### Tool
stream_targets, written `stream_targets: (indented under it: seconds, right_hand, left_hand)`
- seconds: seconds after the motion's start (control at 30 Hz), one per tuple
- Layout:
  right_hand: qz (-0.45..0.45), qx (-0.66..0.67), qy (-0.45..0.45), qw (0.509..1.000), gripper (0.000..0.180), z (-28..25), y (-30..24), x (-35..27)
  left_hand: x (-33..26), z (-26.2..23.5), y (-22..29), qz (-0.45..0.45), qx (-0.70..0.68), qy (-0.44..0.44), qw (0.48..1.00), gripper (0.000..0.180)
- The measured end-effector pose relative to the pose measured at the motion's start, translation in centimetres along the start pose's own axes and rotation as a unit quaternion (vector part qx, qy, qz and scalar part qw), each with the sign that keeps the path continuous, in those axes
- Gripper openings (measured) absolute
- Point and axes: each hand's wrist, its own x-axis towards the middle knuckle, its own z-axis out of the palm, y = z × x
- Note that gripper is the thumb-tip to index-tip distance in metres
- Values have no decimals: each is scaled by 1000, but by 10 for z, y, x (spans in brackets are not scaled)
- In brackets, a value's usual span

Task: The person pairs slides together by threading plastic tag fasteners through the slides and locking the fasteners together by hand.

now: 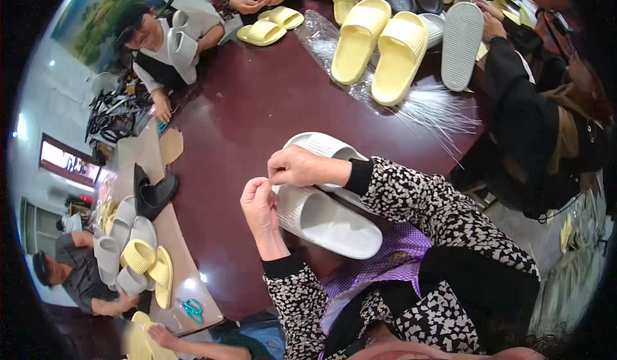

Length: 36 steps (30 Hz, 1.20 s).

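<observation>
While both hands pinch shut, left hand (259,204), right hand (294,166), on white slippers (334,222)

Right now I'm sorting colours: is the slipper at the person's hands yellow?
No, the slipper that both hands touch is pale grey; the yellow slippers lie farther up the dark table.

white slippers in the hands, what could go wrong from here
The white slippers rest half over the table edge on the lap, so they might slide off. Both the left hand and the right hand pinch something too small to see, which could easily slip free. The loose clear plastic ties nearby might scatter if bumped.
</observation>
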Motion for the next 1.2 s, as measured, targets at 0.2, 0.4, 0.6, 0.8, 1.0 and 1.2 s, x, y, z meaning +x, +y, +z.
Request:
stream_targets:
  seconds: [0.2,0.4,0.6,0.8,1.0,1.2]
  right_hand:
    - [-79,-60,35,994,13,-13,-1,-1]
    - [-24,-158,140,977,12,-82,0,-25]
    - [80,-489,179,850,26,-185,53,-52]
    - [134,-634,133,750,30,-199,47,-53]
    - [156,-699,112,689,15,-207,66,-49]
    - [100,-737,141,653,8,-223,73,-47]
  left_hand:
    - [4,-5,-6,10,-53,8,999,4]
    - [6,-16,-1,23,-59,77,995,7]
    - [9,-24,-3,19,-36,131,991,14]
    - [1,-51,-19,17,-27,113,993,18]
    - [-12,-53,-26,9,-20,81,996,17]
    - [-5,-65,-40,12,-17,70,997,19]
